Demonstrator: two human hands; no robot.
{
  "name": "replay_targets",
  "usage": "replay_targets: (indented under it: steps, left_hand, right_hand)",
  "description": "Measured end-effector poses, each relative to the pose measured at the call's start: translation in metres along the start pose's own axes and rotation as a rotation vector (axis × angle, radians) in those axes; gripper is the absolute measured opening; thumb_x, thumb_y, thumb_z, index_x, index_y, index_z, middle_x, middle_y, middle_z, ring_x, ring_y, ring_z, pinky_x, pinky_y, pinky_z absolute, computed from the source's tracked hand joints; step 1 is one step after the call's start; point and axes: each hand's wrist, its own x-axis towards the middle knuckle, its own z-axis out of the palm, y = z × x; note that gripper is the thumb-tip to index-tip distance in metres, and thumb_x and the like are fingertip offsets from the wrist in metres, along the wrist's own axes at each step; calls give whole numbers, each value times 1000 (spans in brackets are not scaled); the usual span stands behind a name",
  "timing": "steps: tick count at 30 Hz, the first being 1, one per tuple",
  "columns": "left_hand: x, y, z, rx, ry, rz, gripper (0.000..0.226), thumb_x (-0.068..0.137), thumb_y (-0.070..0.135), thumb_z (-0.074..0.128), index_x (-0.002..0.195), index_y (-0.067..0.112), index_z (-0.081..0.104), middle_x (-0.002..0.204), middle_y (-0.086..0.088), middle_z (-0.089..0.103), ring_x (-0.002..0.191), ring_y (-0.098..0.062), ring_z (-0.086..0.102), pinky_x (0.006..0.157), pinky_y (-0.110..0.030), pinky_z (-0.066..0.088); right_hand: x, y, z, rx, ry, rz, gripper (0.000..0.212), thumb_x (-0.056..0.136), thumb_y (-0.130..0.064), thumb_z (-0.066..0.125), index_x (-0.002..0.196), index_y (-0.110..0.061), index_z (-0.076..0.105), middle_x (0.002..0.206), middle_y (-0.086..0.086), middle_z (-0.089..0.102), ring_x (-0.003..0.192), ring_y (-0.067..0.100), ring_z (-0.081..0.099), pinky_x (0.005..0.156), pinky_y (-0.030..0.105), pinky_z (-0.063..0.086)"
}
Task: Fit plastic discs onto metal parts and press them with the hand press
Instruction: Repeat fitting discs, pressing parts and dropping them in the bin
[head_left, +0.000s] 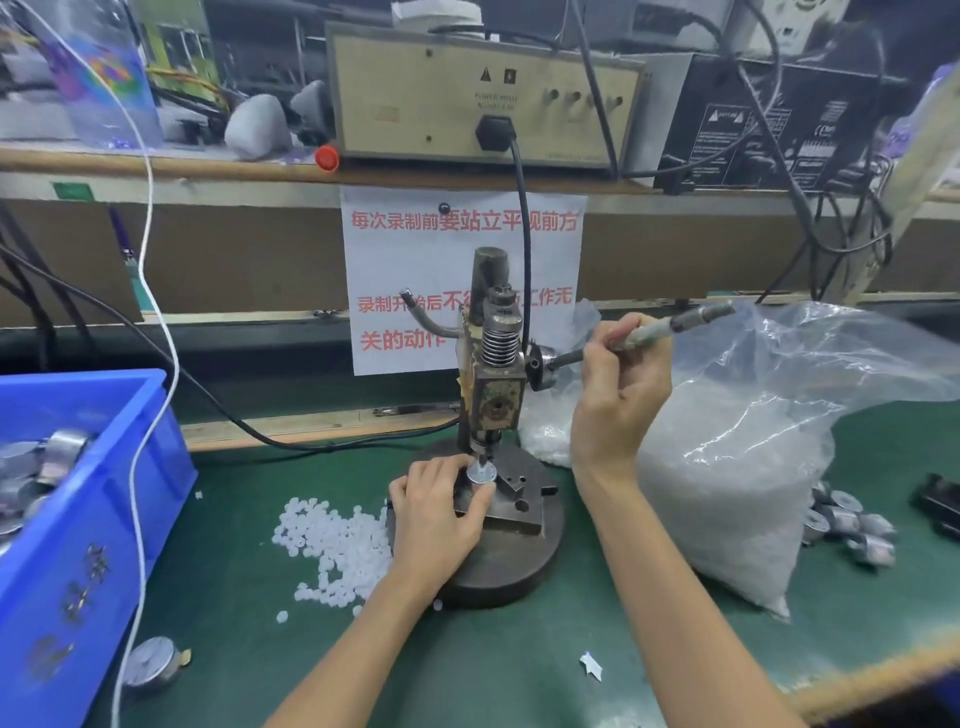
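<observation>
Green counter (519, 654) carries everything. Right side: big clear bag (727, 467) of white discs, slumped and soft. Left side: blue bin (119, 467) with metal parts in it. Centre: hand press (496, 364) on a round iron base, heavy by the look and unlikely to shift. My right hand (621, 384) is wrapped round the lever handle (675, 327), and the lever stands raised toward the right. My left hand (441, 512) pinches the metal part (480, 475) by its rim, thumb and fingers curled round it, holding it on the fixture block directly under the ram tip. Whether the tip touches it, I cannot tell. The part is small, stiff and smooth-sided, so probably slippery; best held low on the rim, with fingers clear of the ram's path. Whether a disc already sits on top is too small to tell. Loose plastic discs (337, 540) lie scattered on the counter just left of the base, beside my left wrist. I judge them featherlight and easily flicked away; take one at a time by its edge.
</observation>
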Motion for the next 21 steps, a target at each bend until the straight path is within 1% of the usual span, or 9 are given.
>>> replay_targets:
  steps: [2, 4, 5, 7, 9, 11, 15, 18, 21]
  left_hand:
    - [0, 1, -1, 0, -1, -7, 33, 85, 45, 61, 111, 25, 61, 109, 13, 60, 106, -10, 46, 83, -24, 17]
    - [0, 2, -1, 5, -7, -7, 36, 84, 47, 61, 114, 27, 60, 111, 14, 59, 108, -10, 46, 84, -23, 17]
    - [0, 2, -2, 6, -12, -7, 37, 84, 48, 61, 115, 27, 60, 112, 14, 58, 109, -10, 45, 84, -23, 17]
    - [-1, 1, -2, 6, -26, -9, 37, 85, 49, 59, 116, 29, 59, 113, 14, 58, 109, -10, 44, 85, -24, 18]
    - [0, -1, -1, 1, -23, -7, 37, 85, 50, 59, 115, 29, 59, 113, 14, 59, 108, -10, 45, 85, -24, 19]
    - [1, -1, -1, -2, -17, -11, 36, 84, 48, 61, 113, 28, 61, 113, 13, 60, 108, -11, 46, 85, -24, 19]
    - [-3, 7, -6, -12, 56, -15, 31, 74, 42, 74, 100, 25, 67, 112, 9, 58, 110, -18, 42, 85, -31, 22]
    - [-25, 21, -11, -121, 94, -8, 32, 71, 49, 72, 95, 29, 65, 107, 17, 56, 108, -8, 38, 85, -26, 20]
    - [-54, 48, -12, -276, -5, 12, 29, 70, 48, 66, 95, 36, 57, 97, 26, 55, 101, 3, 41, 89, -14, 18]
  right_hand:
    - [14, 2, 9, 8, 11, 49, 20, 85, 2, 44, 93, -16, 50, 77, -10, 54, 64, 2, 48, 64, 19, 41]
    - [29, 3, 20, -17, -5, 147, 29, 89, 6, 40, 109, -10, 53, 89, -3, 59, 74, 4, 51, 72, 23, 43]
    - [33, 5, 23, -32, -26, 192, 34, 90, 8, 40, 116, -10, 53, 95, -3, 61, 75, 3, 53, 71, 22, 44]
    - [29, 10, 19, -50, -60, 276, 40, 89, 9, 42, 119, -17, 53, 102, -12, 61, 73, -3, 58, 64, 15, 46]
    - [3, 20, 2, -126, -49, 332, 40, 88, 6, 45, 113, -23, 55, 104, -17, 61, 76, -6, 59, 66, 16, 48]
    - [-35, 35, -24, -214, -34, 413, 36, 88, 7, 44, 102, -23, 59, 95, -11, 64, 67, -2, 56, 65, 23, 47]
    - [-97, 45, -64, -326, -188, 691, 31, 89, 5, 46, 88, -22, 62, 87, 5, 68, 56, 0, 52, 54, 16, 40]
    - [-109, 40, -82, -262, -289, 785, 25, 93, -1, 48, 94, -20, 63, 85, 2, 69, 54, 6, 52, 49, 19, 41]
    - [-108, 26, -95, -99, -371, 925, 19, 98, -10, 45, 103, -9, 63, 70, 3, 67, 55, 13, 56, 47, 22, 42]
